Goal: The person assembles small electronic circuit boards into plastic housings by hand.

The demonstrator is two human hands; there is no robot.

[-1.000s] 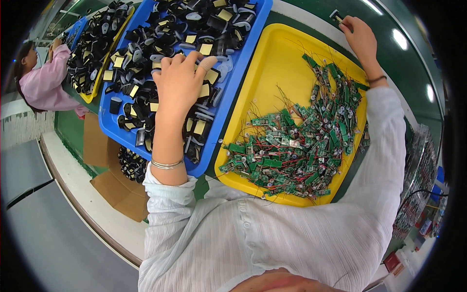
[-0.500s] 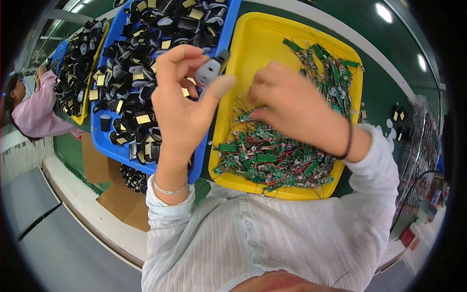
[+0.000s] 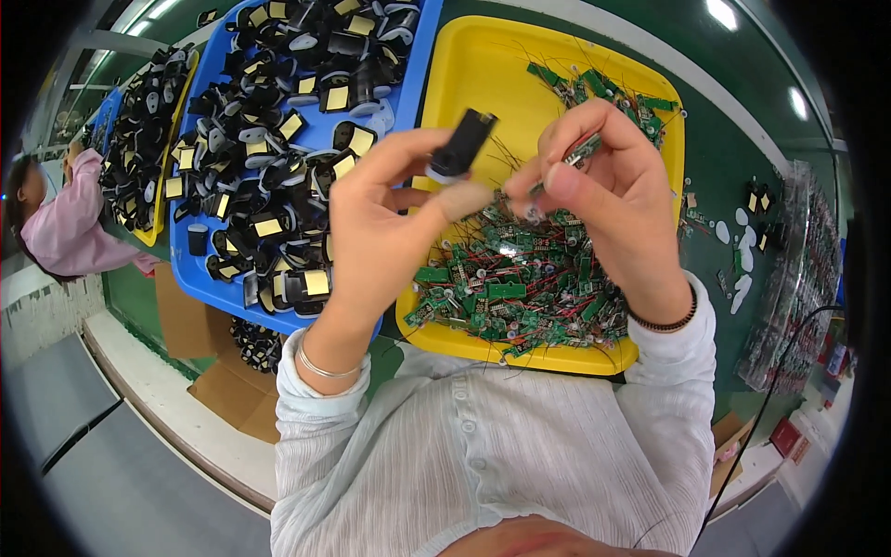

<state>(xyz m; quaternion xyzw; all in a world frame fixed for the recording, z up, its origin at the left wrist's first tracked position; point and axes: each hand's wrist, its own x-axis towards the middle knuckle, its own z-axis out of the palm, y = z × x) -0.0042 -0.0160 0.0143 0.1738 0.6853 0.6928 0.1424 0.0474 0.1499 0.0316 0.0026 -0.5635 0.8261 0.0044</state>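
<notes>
The green worktop (image 3: 713,190) bears a blue tray (image 3: 424,65) of plastic housings (image 3: 348,45) and a yellow tray (image 3: 483,70) of wired circuit boards (image 3: 506,291). Over the latter, the left hand (image 3: 376,218) grips a black housing (image 3: 464,143), the right hand (image 3: 624,197) one small board (image 3: 582,152).

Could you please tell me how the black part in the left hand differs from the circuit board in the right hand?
The black part is a thick block, while the circuit board is a thin strip.
The black part is dark with a paler base; the circuit board looks green.
The black part juts well clear of the left hand, whereas the right hand partly covers the circuit board.
Both are held in the fingers.
</notes>
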